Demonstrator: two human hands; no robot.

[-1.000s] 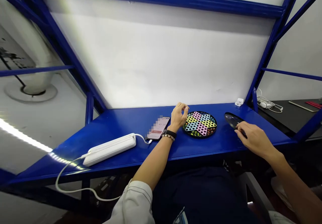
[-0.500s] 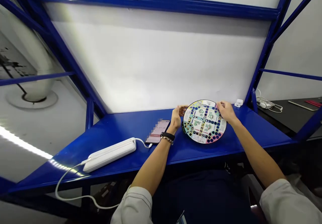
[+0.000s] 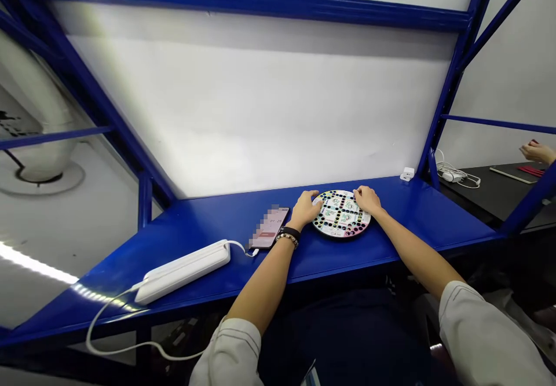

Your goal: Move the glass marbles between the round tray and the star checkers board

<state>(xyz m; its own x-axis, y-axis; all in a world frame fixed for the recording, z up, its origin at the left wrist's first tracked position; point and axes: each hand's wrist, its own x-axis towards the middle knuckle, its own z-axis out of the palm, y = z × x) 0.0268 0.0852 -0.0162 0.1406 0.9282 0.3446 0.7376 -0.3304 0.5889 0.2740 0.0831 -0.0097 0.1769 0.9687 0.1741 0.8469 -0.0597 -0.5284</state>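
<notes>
A round game board (image 3: 341, 219) with a white printed face and a ring of coloured holes lies flat on the blue shelf (image 3: 208, 232). My left hand (image 3: 305, 208) rests on its left edge, fingers curled down over the rim. On the board's upper right edge sits my right hand (image 3: 367, 198), its fingers bent and pressing on the lid. Both hands touch the board from opposite sides. I wear a dark band and a bead bracelet on the left wrist.
A phone (image 3: 269, 227) lies left of the board, cabled to a long white power bank (image 3: 182, 269). A small white charger (image 3: 407, 173) sits at the shelf's back right. Blue frame beams surround the shelf. Another person's hand (image 3: 537, 152) shows over a black table at far right.
The star-patterned board lay uncovered and my right hand was on a dark disc to its right. A printed round lid was then held tilted over it; now it lies flat under both hands.
</notes>
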